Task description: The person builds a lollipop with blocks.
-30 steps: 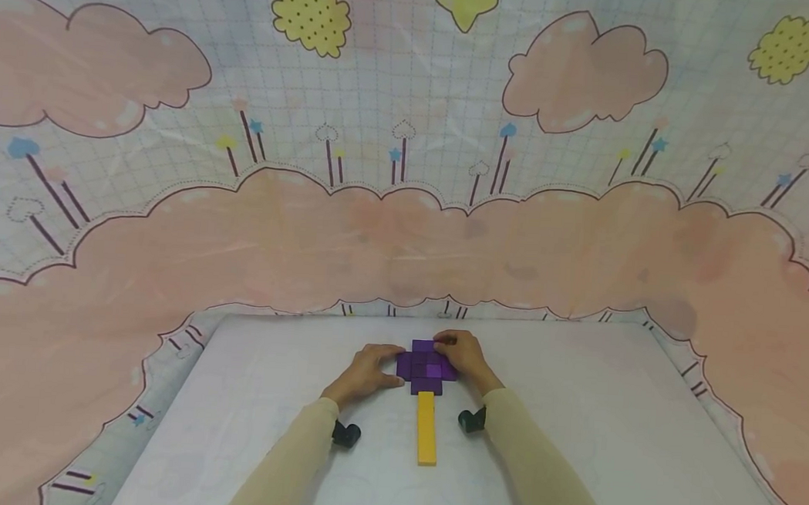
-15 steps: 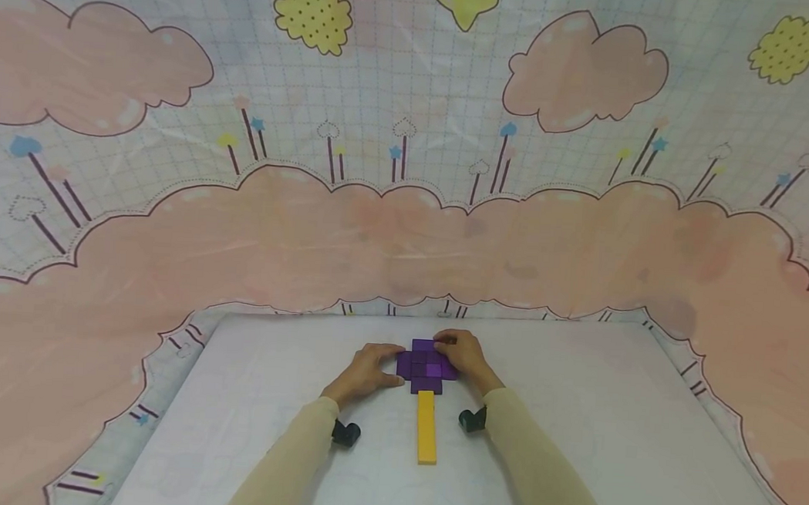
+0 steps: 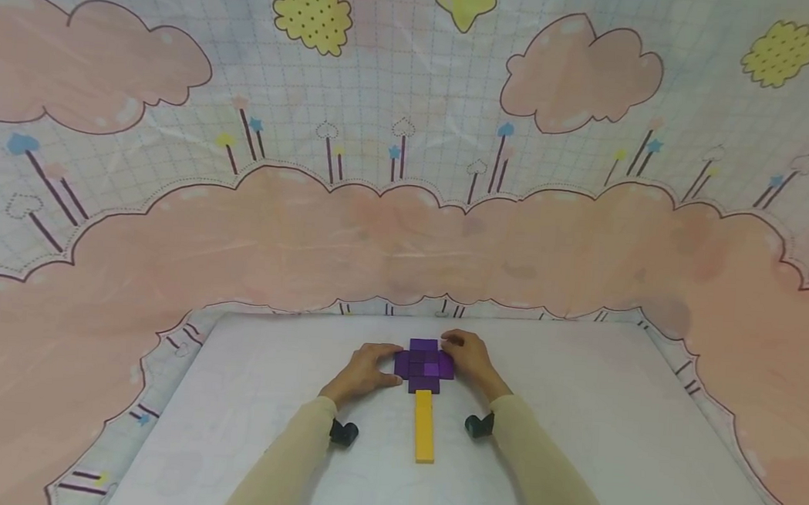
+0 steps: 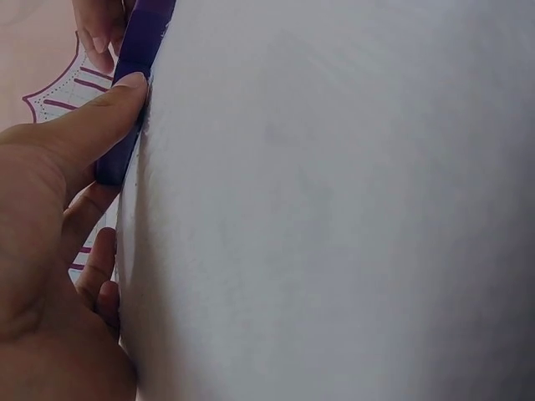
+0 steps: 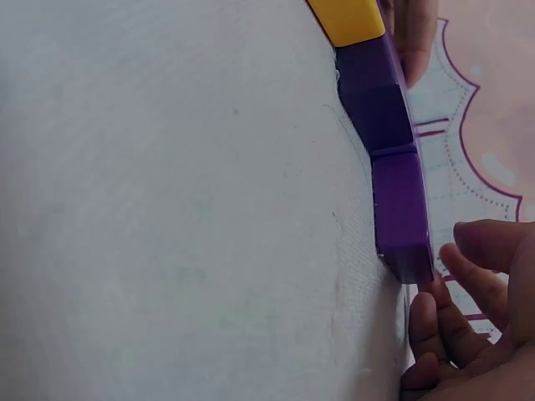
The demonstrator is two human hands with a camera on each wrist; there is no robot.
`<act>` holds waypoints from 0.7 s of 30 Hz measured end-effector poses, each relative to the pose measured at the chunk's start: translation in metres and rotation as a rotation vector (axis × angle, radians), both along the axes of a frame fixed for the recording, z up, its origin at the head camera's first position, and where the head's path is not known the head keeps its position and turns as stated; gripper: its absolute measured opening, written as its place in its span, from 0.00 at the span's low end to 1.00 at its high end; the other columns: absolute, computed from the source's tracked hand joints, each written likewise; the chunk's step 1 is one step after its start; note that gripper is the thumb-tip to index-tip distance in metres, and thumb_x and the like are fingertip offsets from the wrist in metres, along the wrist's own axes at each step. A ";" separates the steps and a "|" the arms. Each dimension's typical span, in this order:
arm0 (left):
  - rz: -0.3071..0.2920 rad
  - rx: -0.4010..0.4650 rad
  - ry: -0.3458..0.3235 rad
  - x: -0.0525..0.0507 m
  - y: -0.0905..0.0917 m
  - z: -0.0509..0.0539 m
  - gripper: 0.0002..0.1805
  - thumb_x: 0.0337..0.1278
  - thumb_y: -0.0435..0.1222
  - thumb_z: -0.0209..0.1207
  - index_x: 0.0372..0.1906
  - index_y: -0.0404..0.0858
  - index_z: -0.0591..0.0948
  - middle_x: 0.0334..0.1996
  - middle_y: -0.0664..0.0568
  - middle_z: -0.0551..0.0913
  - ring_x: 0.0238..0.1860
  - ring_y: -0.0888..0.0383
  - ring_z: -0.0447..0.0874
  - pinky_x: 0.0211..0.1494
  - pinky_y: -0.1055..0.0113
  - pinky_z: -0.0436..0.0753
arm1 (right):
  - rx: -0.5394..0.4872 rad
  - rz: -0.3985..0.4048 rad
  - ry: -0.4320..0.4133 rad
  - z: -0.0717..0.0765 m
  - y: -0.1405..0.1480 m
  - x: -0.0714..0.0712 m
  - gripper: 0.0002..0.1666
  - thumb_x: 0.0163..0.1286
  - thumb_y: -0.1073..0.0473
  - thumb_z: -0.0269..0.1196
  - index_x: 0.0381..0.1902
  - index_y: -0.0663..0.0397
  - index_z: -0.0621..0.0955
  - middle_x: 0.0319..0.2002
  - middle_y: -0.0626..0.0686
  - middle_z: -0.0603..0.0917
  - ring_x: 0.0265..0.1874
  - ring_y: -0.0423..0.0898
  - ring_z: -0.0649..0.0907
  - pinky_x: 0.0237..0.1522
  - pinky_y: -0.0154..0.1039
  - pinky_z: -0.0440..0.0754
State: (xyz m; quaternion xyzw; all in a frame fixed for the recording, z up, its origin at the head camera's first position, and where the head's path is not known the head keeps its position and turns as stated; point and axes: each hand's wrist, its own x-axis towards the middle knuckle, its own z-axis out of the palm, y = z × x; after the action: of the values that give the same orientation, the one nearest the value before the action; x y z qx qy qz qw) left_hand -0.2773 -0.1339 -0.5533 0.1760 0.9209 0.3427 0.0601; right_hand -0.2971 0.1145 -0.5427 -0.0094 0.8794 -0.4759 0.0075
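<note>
Purple blocks (image 3: 423,383) lie together in a cross on the white table, like a flower head. A long yellow block (image 3: 425,427) runs down from the cross towards the person. My left hand (image 3: 362,370) holds the left purple block (image 3: 401,365) between thumb and fingers; the left wrist view shows the thumb on that block's side (image 4: 125,154). Beside the right purple block (image 3: 447,366) is my right hand (image 3: 471,358). In the right wrist view its thumb stands off the block (image 5: 401,205), while its fingers are close to the end; contact there is unclear.
The white tabletop (image 3: 575,417) spreads around the blocks. Behind it hangs a patterned cloth (image 3: 405,245) with pink clouds, which also lines the table's sides. Small dark wrist devices (image 3: 345,433) sit at both sleeves.
My right hand has drawn slightly right, and its thumb and fingertips have come away from the top of the purple blocks. The left hand keeps its hold.
</note>
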 end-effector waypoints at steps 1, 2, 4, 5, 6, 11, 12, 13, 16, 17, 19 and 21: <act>0.002 0.006 -0.003 0.000 0.000 0.000 0.33 0.50 0.45 0.71 0.65 0.51 0.76 0.68 0.52 0.75 0.72 0.45 0.63 0.76 0.40 0.57 | -0.007 -0.001 -0.004 0.000 0.001 0.000 0.15 0.71 0.58 0.59 0.52 0.55 0.83 0.54 0.58 0.84 0.55 0.54 0.80 0.64 0.54 0.76; 0.003 0.011 -0.003 0.000 0.000 -0.001 0.33 0.50 0.45 0.71 0.65 0.51 0.76 0.68 0.52 0.75 0.72 0.45 0.63 0.76 0.40 0.57 | -0.010 -0.002 -0.008 0.000 0.002 0.000 0.15 0.71 0.58 0.59 0.52 0.55 0.83 0.54 0.58 0.84 0.56 0.54 0.80 0.64 0.54 0.76; 0.004 0.013 -0.008 0.000 0.000 -0.001 0.34 0.50 0.46 0.71 0.65 0.52 0.76 0.68 0.52 0.74 0.72 0.45 0.63 0.76 0.40 0.57 | -0.008 -0.001 -0.012 -0.001 0.004 0.001 0.15 0.71 0.58 0.58 0.52 0.55 0.83 0.54 0.59 0.84 0.56 0.55 0.80 0.64 0.54 0.76; 0.006 0.013 -0.008 0.000 0.000 -0.002 0.34 0.50 0.46 0.71 0.66 0.52 0.76 0.68 0.51 0.74 0.72 0.45 0.63 0.76 0.40 0.57 | -0.006 -0.002 -0.014 -0.002 0.004 0.001 0.15 0.71 0.58 0.58 0.52 0.55 0.83 0.54 0.58 0.84 0.56 0.55 0.80 0.64 0.55 0.76; 0.005 0.013 -0.009 0.000 0.000 -0.002 0.34 0.50 0.46 0.71 0.66 0.51 0.76 0.68 0.51 0.74 0.72 0.45 0.63 0.76 0.39 0.57 | -0.001 -0.002 -0.015 -0.003 0.005 0.001 0.15 0.71 0.58 0.58 0.52 0.55 0.83 0.54 0.58 0.84 0.56 0.55 0.80 0.63 0.54 0.76; 0.006 0.000 -0.008 -0.002 -0.001 -0.003 0.38 0.48 0.45 0.72 0.68 0.50 0.74 0.69 0.49 0.73 0.72 0.43 0.63 0.75 0.39 0.59 | 0.000 -0.008 -0.010 -0.005 0.007 0.001 0.15 0.70 0.57 0.58 0.51 0.54 0.84 0.53 0.58 0.84 0.55 0.54 0.80 0.63 0.54 0.76; 0.007 -0.002 -0.007 -0.002 -0.001 -0.003 0.39 0.48 0.45 0.73 0.68 0.49 0.73 0.69 0.48 0.72 0.72 0.43 0.63 0.75 0.39 0.59 | -0.003 -0.008 -0.009 -0.005 0.007 0.000 0.15 0.70 0.57 0.58 0.51 0.54 0.84 0.53 0.58 0.84 0.55 0.54 0.80 0.63 0.54 0.76; 0.010 0.000 -0.008 -0.002 -0.001 -0.003 0.40 0.47 0.44 0.73 0.69 0.49 0.72 0.69 0.48 0.72 0.72 0.42 0.62 0.75 0.39 0.59 | -0.004 -0.006 -0.005 -0.005 0.007 0.000 0.15 0.70 0.57 0.58 0.50 0.54 0.84 0.53 0.58 0.85 0.55 0.54 0.80 0.63 0.54 0.76; 0.025 -0.002 -0.018 -0.002 -0.002 -0.003 0.43 0.46 0.44 0.74 0.71 0.48 0.70 0.71 0.47 0.70 0.73 0.42 0.61 0.75 0.39 0.59 | -0.008 -0.005 -0.007 -0.006 0.007 0.000 0.15 0.70 0.57 0.59 0.50 0.54 0.84 0.53 0.58 0.85 0.54 0.54 0.81 0.62 0.54 0.77; 0.030 -0.004 -0.019 -0.002 -0.002 -0.003 0.44 0.45 0.44 0.74 0.71 0.47 0.69 0.71 0.46 0.69 0.73 0.42 0.61 0.76 0.40 0.59 | -0.007 -0.004 -0.008 -0.005 0.008 0.000 0.15 0.69 0.57 0.59 0.50 0.53 0.84 0.53 0.58 0.85 0.54 0.54 0.81 0.62 0.54 0.77; 0.043 -0.011 -0.032 -0.001 -0.003 -0.003 0.45 0.46 0.45 0.73 0.72 0.47 0.67 0.72 0.47 0.68 0.74 0.43 0.60 0.76 0.41 0.59 | -0.007 -0.003 -0.012 -0.005 0.008 0.001 0.15 0.69 0.56 0.59 0.50 0.53 0.84 0.53 0.58 0.85 0.54 0.54 0.81 0.63 0.53 0.77; 0.046 -0.010 -0.042 0.001 -0.005 -0.002 0.45 0.47 0.45 0.72 0.72 0.46 0.66 0.73 0.47 0.67 0.74 0.42 0.60 0.77 0.41 0.59 | -0.009 0.000 -0.013 -0.004 0.009 0.002 0.15 0.69 0.56 0.60 0.51 0.52 0.84 0.53 0.57 0.85 0.54 0.53 0.81 0.63 0.53 0.77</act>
State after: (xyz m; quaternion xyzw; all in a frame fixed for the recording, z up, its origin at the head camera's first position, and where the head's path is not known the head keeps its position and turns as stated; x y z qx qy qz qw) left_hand -0.2765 -0.1388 -0.5552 0.1471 0.9250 0.3429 0.0724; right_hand -0.2949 0.1239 -0.5467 -0.0065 0.8772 -0.4798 0.0133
